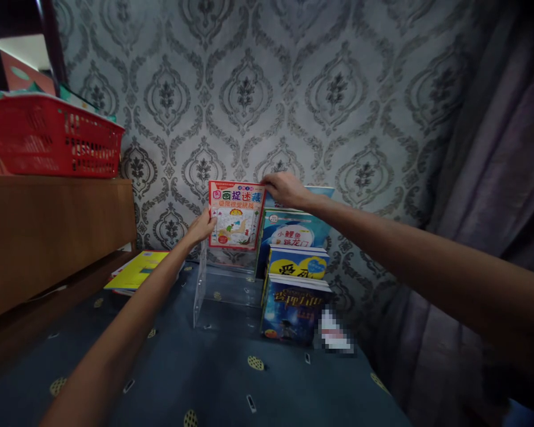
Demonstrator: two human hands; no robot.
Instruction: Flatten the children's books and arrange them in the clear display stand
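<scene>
head view: in front of patterned wallpaper [249, 89], i hold up a red-bordered book [237, 216] with both hands at a see-through stand [231, 289]. the book faces me over the stand's left rear part, its long axis close to upright with a slight lean; whether its bottom edge meets the stand, i cannot tell. neither hand is nearer, as both touch it. my left hand [203, 225] is closed on the left edge, thumb across the front, the book to its right; my right hand [285, 188] pinches the upper right corner with bent fingers, the book to its left and below. the left hand sits lower, close to the stand's left side panel; the right reaches in over the stand's right rear.

the cover carries large title characters on coloured patches, a line of orange lettering, a pale drawing with a yellow-maned figure, and a round red badge low on the left.

on the stand's right half, stepping down toward me, stand a teal book [293, 230], a blue-and-yellow book [298, 265] and a dark blue book [291, 309]. left of the stand, a yellow book [137, 268] lies flat; farther left, a red basket [48, 136] tops a wooden cabinet [57, 231].
</scene>
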